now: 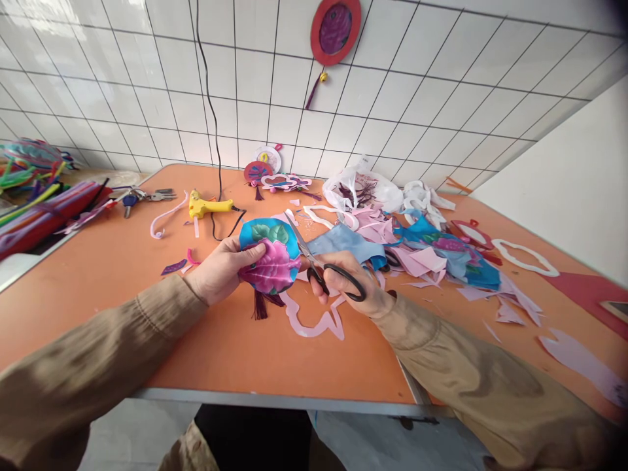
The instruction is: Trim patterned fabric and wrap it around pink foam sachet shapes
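Note:
My left hand (219,267) grips a rounded piece of floral fabric (269,255), blue with a pink flower and green leaves, thumb on top. In my right hand (356,281) is a pair of scissors (314,260) with black handles, its blades parted beside the fabric's right edge. Whether the blades touch the fabric I cannot tell. Beneath both hands, a pink cut-out frame (307,330) lies on the orange table (206,353). A dark purple tassel (261,306) shows below the fabric; what it hangs from is hidden.
A yellow glue gun (210,206) with a black cord stands at the back left. Fabric scraps (412,255) and a white plastic bag (387,193) spread over the right side. Pliers (159,195) and bundled pipe cleaners (49,212) lie far left. A round red ornament (316,33) hangs on the tiled wall.

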A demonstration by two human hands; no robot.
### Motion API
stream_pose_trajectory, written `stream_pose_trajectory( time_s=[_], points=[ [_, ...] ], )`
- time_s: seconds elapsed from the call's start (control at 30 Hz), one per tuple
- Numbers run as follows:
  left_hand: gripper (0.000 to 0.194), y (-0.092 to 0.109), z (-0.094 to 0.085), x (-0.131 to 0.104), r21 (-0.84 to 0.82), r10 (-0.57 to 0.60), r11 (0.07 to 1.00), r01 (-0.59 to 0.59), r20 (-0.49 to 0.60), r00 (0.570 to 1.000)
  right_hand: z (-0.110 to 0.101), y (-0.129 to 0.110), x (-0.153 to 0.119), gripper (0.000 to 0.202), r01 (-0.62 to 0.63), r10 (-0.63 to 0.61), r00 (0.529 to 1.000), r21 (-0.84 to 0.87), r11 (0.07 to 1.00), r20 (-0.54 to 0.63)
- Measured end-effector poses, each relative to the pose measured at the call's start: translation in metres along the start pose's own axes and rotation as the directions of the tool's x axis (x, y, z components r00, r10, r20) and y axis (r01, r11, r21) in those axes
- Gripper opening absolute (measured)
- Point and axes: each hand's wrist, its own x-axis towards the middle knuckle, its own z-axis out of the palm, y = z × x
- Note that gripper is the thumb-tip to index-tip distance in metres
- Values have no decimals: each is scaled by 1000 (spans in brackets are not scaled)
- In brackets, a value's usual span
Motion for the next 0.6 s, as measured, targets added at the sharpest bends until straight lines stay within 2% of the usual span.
stream_pose_trajectory(
  time_s=[0.17, 0.33, 0.6],
  points=[
    [27, -1, -6, 0, 82, -40, 996, 37, 28, 999, -6, 6, 1, 69, -21, 21, 1000, 16, 1000, -8],
    [27, -1, -8, 1, 125, -43, 992, 35, 65, 997, -8, 8, 1, 69, -30, 31, 1000, 54, 998, -6],
    [32, -2, -8, 1, 119, -50, 992, 45, 40, 998, -6, 4, 1, 69, -37, 37, 999, 51, 998, -6]
  ],
)
